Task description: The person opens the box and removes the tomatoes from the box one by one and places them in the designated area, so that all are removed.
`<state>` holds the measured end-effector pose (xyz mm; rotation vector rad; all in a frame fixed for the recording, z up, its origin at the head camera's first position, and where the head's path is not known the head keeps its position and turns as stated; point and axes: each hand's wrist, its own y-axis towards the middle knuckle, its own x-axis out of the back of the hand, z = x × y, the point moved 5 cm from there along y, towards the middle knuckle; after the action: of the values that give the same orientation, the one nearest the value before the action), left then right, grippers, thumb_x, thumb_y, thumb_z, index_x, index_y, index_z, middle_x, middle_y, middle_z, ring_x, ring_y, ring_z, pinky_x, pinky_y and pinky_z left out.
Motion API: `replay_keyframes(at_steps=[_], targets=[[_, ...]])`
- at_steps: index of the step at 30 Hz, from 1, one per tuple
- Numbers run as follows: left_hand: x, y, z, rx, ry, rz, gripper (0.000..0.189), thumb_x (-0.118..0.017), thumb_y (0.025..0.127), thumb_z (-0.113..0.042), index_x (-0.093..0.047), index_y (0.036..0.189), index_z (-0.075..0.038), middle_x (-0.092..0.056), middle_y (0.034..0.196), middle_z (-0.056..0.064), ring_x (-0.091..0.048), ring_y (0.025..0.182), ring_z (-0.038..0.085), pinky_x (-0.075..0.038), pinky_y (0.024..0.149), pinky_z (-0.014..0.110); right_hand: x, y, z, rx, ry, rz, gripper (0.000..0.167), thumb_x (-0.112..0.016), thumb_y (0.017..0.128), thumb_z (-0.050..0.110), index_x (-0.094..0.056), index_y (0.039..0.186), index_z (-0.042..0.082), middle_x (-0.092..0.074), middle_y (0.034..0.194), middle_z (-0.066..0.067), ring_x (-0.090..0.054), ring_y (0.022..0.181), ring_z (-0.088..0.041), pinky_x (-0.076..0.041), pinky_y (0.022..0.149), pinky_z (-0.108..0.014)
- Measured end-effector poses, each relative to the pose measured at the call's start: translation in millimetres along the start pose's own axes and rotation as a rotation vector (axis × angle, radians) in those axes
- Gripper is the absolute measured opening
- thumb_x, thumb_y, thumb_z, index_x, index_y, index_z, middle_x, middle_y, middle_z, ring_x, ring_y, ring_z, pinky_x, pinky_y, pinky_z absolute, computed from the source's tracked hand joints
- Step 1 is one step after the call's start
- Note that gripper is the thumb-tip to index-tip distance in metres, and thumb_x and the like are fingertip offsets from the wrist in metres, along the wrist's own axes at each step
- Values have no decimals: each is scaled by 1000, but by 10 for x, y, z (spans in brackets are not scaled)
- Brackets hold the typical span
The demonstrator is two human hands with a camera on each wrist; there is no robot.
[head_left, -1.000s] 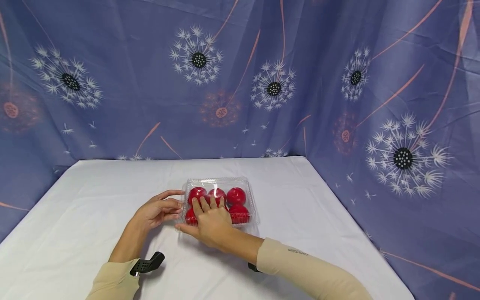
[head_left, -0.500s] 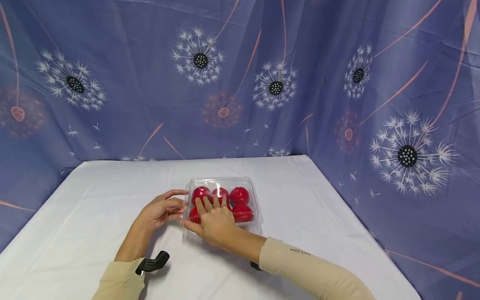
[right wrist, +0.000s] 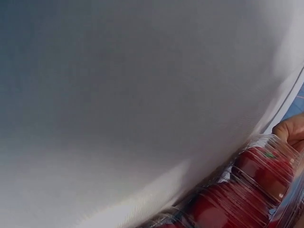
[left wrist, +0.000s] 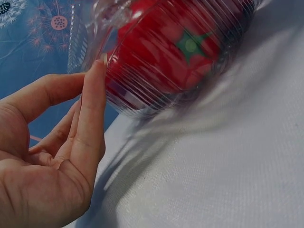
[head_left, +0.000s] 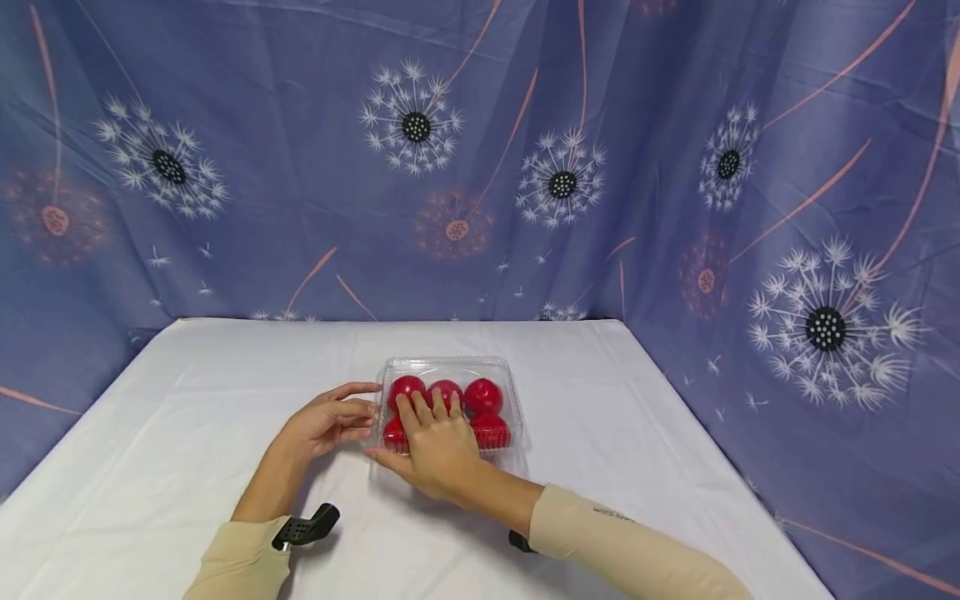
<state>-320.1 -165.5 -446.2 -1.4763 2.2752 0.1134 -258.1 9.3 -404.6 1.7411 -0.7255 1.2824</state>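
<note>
A clear plastic clamshell box [head_left: 514,396] on the white table holds several red tomatoes [head_left: 482,396]. One tomato [left wrist: 183,52] shows a green star-shaped calyx through the ribbed wall in the left wrist view. My right hand [head_left: 441,454] lies across the lid's near half, fingers spread and fairly straight, thumb at the near left corner; it hides part of the tomatoes. At the box's left side, my left hand [head_left: 321,423] holds the rim, its fingertips [left wrist: 99,71] drawn together at the plastic edge. The right wrist view catches the box wall and the left hand's fingertip beyond.
A white cloth covers the table [head_left: 615,467]. Blue dandelion-print curtain [head_left: 480,167] hangs behind it and along its right side. Black wrist mounts [head_left: 307,527] sit at the sleeve cuffs.
The head view has drifted slightly, so box and hands appear a little farther right. Both hands keep nearly the same places on the box.
</note>
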Motion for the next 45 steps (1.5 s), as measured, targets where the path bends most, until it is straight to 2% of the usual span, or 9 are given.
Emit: replay_keyframes(at_steps=[8,16,23,31,38,45], targets=[[-7,39,-9,2,-21,39,33,-52,99,6,-66,116,-18,-75,86,3,-73,75,12,-63,69,26,29,-11,-49,-7,21,7,91,-16,95,80,-40,156,16,-48,156,-7,-43,144,-37,-30,122,-55],[20,3,22,1,-7,44,32,-53,100,4,-66,118,-19,-74,91,2,-73,77,12,-63,71,27,21,-16,-14,25,-17,34,100,-13,91,85,-39,156,13,-48,156,-10,-43,144,-39,-32,120,-56],[7,16,19,-12,-26,60,33,-52,100,5,-64,120,-17,-75,91,2,-73,76,12,-63,70,26,22,-29,-13,23,-62,15,100,-12,91,85,-39,155,14,-49,155,-9,-44,144,-38,-33,120,-55],[27,2,34,-2,-15,49,33,-50,101,5,-66,117,-19,-74,89,1,-73,75,12,-63,69,27,-7,-37,6,29,-60,-1,99,-16,91,85,-37,155,13,-50,153,-10,-45,143,-37,-32,120,-56],[26,-18,38,-10,-13,35,33,-52,100,5,-64,120,-18,-74,90,2,-73,74,12,-63,70,27,-37,-31,9,18,-55,12,99,-13,90,86,-36,155,15,-48,155,-9,-43,145,-37,-31,122,-55],[8,-22,25,-9,-13,26,33,-54,99,5,-63,123,-15,-74,89,2,-73,73,12,-63,70,26,55,-28,-20,32,0,32,96,-16,93,83,-37,156,14,-47,156,-9,-42,145,-38,-32,121,-56]])
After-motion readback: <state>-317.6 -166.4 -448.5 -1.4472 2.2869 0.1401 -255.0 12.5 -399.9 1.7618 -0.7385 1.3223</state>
